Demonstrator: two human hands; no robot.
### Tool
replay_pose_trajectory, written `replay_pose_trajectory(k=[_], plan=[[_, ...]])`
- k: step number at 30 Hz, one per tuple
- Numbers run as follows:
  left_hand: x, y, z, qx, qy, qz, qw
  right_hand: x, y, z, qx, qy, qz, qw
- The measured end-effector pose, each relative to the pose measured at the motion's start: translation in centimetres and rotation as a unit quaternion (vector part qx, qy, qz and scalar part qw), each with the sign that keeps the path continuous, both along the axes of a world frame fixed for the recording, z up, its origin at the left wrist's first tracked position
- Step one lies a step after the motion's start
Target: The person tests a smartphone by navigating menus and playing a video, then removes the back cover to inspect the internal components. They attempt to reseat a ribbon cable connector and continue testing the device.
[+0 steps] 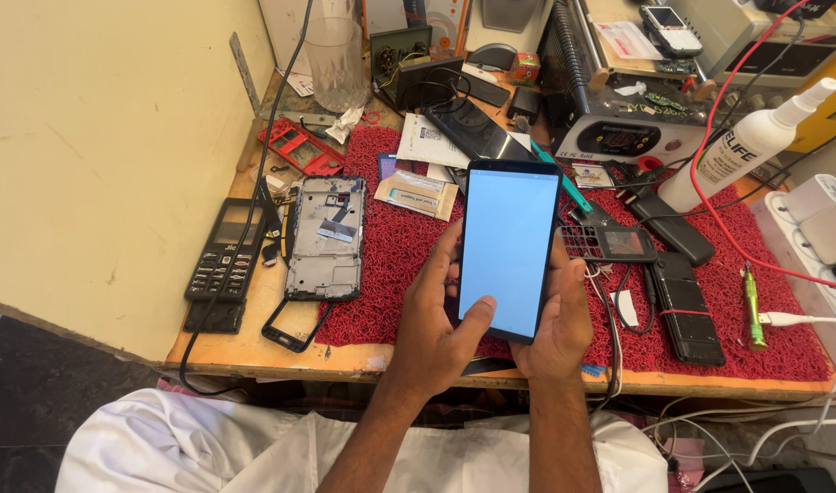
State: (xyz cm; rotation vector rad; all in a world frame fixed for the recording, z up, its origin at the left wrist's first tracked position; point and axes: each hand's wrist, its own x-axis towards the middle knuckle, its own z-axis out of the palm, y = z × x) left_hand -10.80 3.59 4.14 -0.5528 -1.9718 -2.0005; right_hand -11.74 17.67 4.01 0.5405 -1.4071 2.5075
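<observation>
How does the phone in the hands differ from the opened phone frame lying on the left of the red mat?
The phone is whole, and its screen glows pale blue; the phone frame has no screen, so its grey inner parts show. The phone is held up by the left hand and right hand; the frame lies flat on the mat. Both are slim rectangles of similar size.

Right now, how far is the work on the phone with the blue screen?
Looks done: the smartphone is closed up and its screen glows plain pale blue. In hand: the left hand and right hand hold it, left thumb on the lower glass. Apparently left: an opened phone frame and a keypad phone lie apart on the workbench.
</observation>
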Motion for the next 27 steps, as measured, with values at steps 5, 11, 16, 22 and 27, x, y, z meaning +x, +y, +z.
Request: replay_pose_trajectory(k=[5,11,16,22,27], plan=[[0.0,0.0,0.0,-0.004,-0.004,-0.005,1.000,-0.1,0.0,0.0,-0.004,-0.005,0.001,1.000],[0.0,0.0,0.1,0.001,0.006,-0.005,1.000,0.0,0.1,0.1,-0.004,-0.001,0.002,1.000],[0.0,0.0,0.3,0.002,0.004,-0.008,1.000,0.0,0.0,0.2,-0.007,-0.007,0.000,1.000],[0.1,0.3,0.1,-0.018,0.015,0.000,1.000,0.5,-0.3,1.0,-0.011,-0.048,-0.022,0.999],[0.2,0.3,-0.1,-0.048,0.095,0.028,0.994,1.1,-0.2,1.8,0.045,-0.058,-0.082,0.994]])
